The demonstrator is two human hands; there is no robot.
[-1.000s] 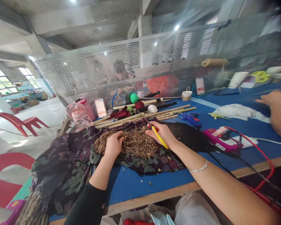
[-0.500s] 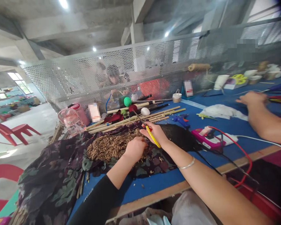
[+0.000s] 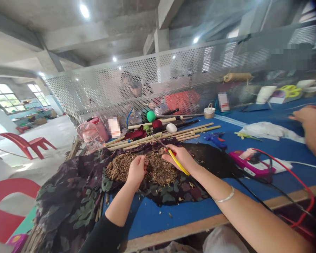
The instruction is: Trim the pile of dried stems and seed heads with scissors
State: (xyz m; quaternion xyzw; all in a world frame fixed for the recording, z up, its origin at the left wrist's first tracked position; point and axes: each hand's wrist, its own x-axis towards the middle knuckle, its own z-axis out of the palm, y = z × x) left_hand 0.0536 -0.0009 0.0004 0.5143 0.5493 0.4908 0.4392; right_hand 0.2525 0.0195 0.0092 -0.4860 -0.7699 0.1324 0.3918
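A loose pile of small brown dried plant pieces [image 3: 162,174] lies on a dark camouflage cloth [image 3: 76,200] spread over the blue table. Over the pile's middle, my left hand [image 3: 137,170] is closed, its fingertips pinched together; whatever they hold is too small or hidden to make out. My right hand [image 3: 180,158] grips yellow-handled pliers [image 3: 179,163] at the pile's right side. Their thin metal end points up and away to the left, toward the bamboo sticks. The two hands are apart.
Behind the pile lie bamboo sticks [image 3: 200,131], a green ball [image 3: 151,116] and a white ball [image 3: 171,128]. Rightward are a blue glue gun [image 3: 216,140], a pink power strip [image 3: 242,164] with cables, and a co-worker's hand [image 3: 307,114]. A perforated metal screen [image 3: 94,91] stands behind.
My left hand has moved left across the pile, away from the right hand, uncovering more of the pieces. The right hand still holds the pliers. The whole view has shifted slightly.
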